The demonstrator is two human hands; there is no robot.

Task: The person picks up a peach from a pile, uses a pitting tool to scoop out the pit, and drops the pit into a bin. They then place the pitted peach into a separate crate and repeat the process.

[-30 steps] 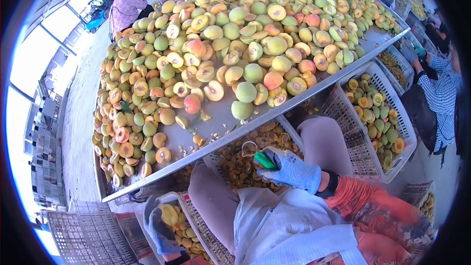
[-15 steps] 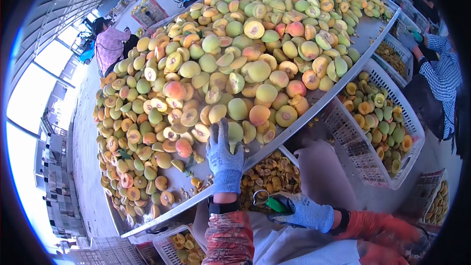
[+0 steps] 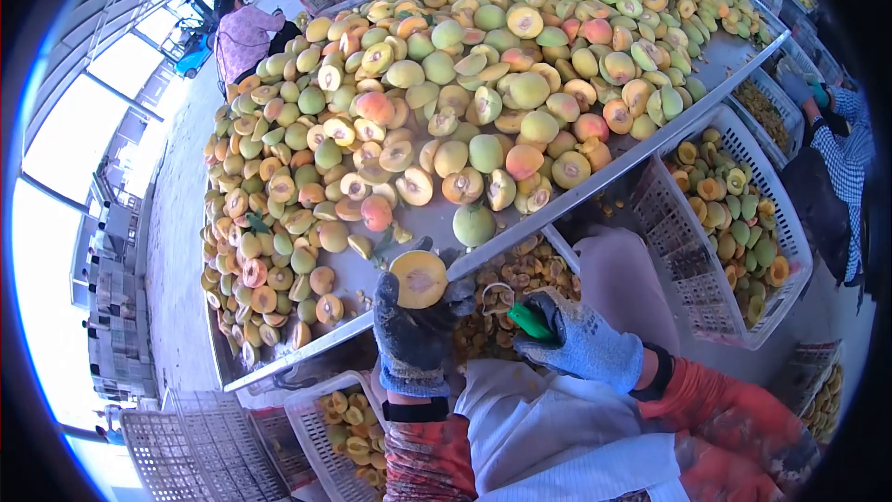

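My left hand (image 3: 415,330), in a blue glove with a dark coated palm, is turned palm up. Its fingers hold a peach half (image 3: 418,279), whose yellow cut face and brownish centre are towards me. Beside it, my gloved right hand (image 3: 583,339) is closed around a green-handled pitting tool (image 3: 528,320) with a curved metal loop at its tip. The loop is a little to the right of the peach half, apart from it. Past my left hand, a whole-looking green peach (image 3: 474,225) sits near the metal table's rim (image 3: 595,184).
Halved peaches (image 3: 372,163) are heaped over the table. Below the rim lies a container of brownish scraps (image 3: 534,270). White crates of peach halves stand right (image 3: 790,232) and lower left (image 3: 321,446). Co-workers sit at the right (image 3: 841,149) and far left (image 3: 243,37).
My left hand has drawn back from the heap, turned palm up, and now holds a peach half. My right hand still grips the tool. The whole view has shifted slightly.
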